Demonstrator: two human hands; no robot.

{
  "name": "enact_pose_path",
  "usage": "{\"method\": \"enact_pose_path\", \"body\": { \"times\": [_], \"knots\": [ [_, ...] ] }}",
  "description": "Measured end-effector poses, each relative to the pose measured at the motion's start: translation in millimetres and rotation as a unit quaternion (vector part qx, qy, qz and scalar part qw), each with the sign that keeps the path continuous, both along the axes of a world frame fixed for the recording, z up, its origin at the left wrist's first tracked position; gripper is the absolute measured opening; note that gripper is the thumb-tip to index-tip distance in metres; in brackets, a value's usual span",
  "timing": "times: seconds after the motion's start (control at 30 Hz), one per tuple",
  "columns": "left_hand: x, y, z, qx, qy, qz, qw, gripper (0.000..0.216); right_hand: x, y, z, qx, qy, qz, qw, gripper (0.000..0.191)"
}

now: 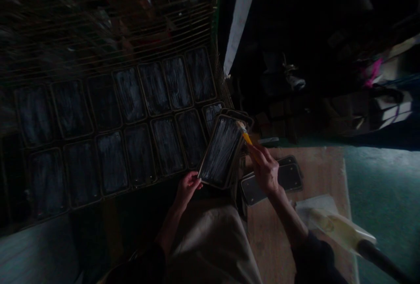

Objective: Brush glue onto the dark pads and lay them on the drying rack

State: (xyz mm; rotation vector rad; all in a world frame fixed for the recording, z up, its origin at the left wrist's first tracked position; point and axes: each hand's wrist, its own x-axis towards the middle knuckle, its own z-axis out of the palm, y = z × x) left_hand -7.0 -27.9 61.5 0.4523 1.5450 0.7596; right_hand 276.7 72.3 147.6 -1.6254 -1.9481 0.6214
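My left hand (190, 186) pinches the near left corner of a dark rectangular panel (220, 150) with a raised rim. Streaks of a pale coating run along the panel's face. My right hand (266, 166) is closed around the yellow handle of a paintbrush (245, 134), whose bristles touch the panel near its far right corner. More panels (249, 117) lie stacked beneath it, mostly hidden. Left of my hands, two rows of similar streaked panels (167, 144) lie side by side on a wire rack.
A wire mesh (183, 21) rises behind the rows. To the right, dark panels with corner studs (285, 174) lie on a wooden board (315, 166). A pale translucent container (341, 227) with a dark handle stands nearer me. A white post (241, 21) slants upward behind.
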Motion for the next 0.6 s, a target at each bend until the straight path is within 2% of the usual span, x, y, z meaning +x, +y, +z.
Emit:
{"method": "enact_pose_path", "body": {
  "times": [0.13,0.23,0.37,0.5,0.6],
  "knots": [
    [3.7,6.0,18.1,-0.019,-0.025,0.011,0.999,0.047,-11.2,-31.5,-22.4,-0.031,0.046,-0.023,0.998,0.043],
    [5.3,12.0,36.2,-0.016,-0.078,0.024,0.997,0.046,-21.5,-57.7,-44.3,-0.03,0.071,-0.055,0.995,0.047],
    [-1.0,23.2,55.2,-0.005,-0.152,0.026,0.988,0.039,-40.5,-85.5,-64.4,-0.042,0.071,-0.121,0.989,0.043],
    [-13.9,38.9,65.6,-0.012,-0.191,0.009,0.981,0.037,-60.1,-93.1,-73.4,-0.06,0.039,-0.113,0.991,0.037],
    [-23.0,51.6,76.4,-0.018,-0.21,-0.007,0.978,0.038,-68.9,-90.0,-78.7,-0.064,-0.008,-0.087,0.994,0.041]
  ]
}}
